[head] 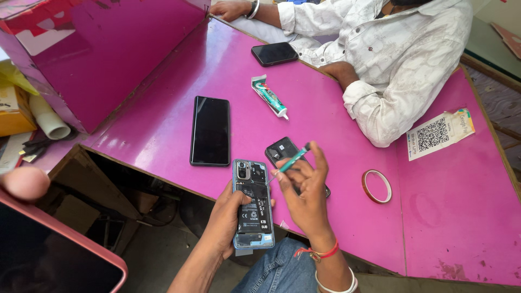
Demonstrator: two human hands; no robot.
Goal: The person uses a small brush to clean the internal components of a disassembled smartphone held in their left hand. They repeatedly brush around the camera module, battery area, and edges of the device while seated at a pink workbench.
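Left hand (230, 214) wrapped around opened phone (253, 202) at table (336, 141) edge; right hand (305, 192) at three o'clock, fingers pinching teal tool (293, 158). Black back cover (283, 150) at one o'clock.

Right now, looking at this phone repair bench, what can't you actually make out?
Head view only:
- Back cover: mostly hidden behind the right hand.
- Teal tool: tip too small to identify.
- Opened phone: lower left edge covered by the left hand.
- Seated person: cut off by the top edge.
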